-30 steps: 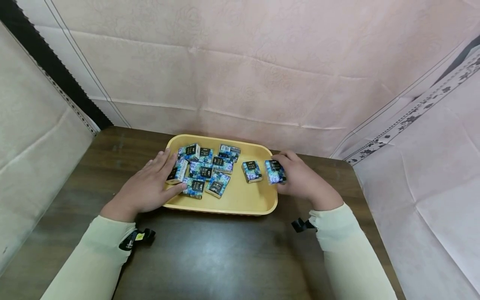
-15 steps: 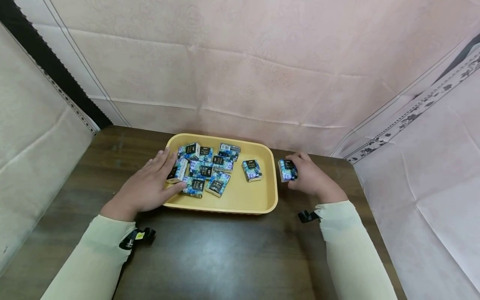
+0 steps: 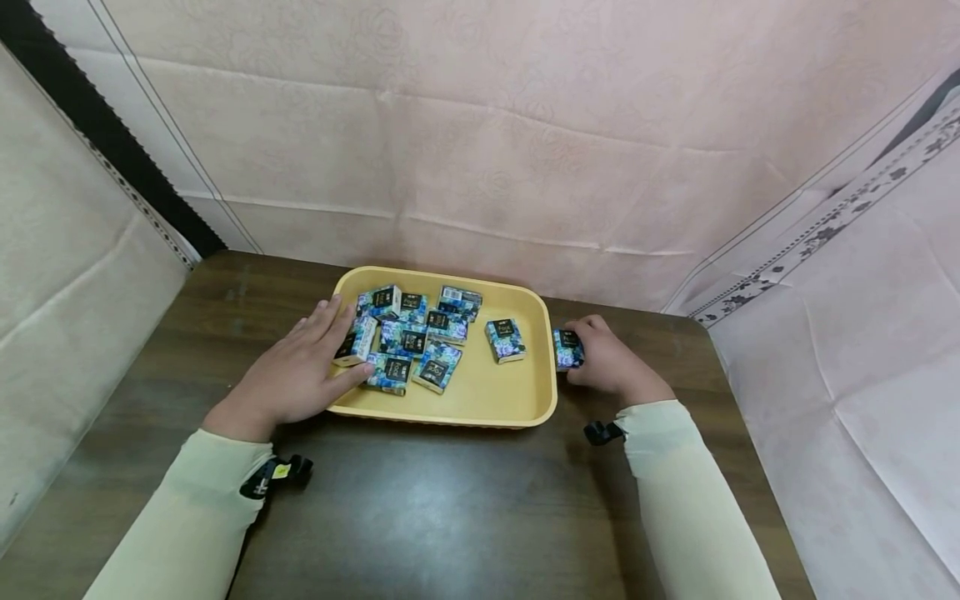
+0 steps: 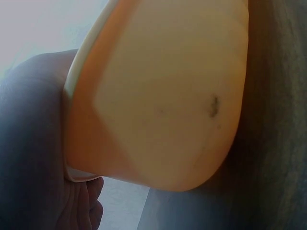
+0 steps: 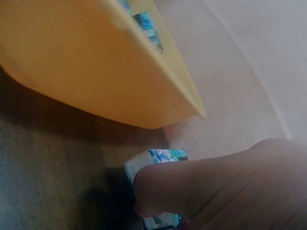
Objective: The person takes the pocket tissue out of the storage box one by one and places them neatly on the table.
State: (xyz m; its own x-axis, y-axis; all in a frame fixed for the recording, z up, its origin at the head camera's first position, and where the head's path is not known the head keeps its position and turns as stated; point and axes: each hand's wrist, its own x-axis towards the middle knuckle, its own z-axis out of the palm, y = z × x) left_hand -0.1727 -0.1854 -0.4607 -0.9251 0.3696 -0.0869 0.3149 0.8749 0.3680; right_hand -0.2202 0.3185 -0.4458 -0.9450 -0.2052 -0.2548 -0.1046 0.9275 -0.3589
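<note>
Head view: a yellow plastic tray (image 3: 487,404), rectangular with rounded corners, sat on a dark brown wood-grain table (image 3: 420,517). The right hand (image 3: 611,358) was just beyond the tray's right end, thumb and fingers pinching a small blue-patterned box with a black label (image 3: 567,349). This box was outside the tray, beside its rim; could not tell whether it touched the table. The left hand (image 3: 288,375) lay over the tray's left rim, fingers straight and fairly close together, thumb set apart and reaching over the tray.

Inside the tray: a loose cluster of matching blue boxes (image 3: 402,337) toward its left, some tilted or overlapping; one single matching box (image 3: 505,341) apart, nearer its right end.

Left wrist view: the tray's outer wall, marked with a dark smudge (image 4: 214,106).

Right wrist view: the pinched box below the tray's rim level, near its wall.

Behind the tray: a creased, pale pinkish sheet (image 3: 480,167). Pale green sleeves (image 3: 183,508) on both arms, in front of the tray.
</note>
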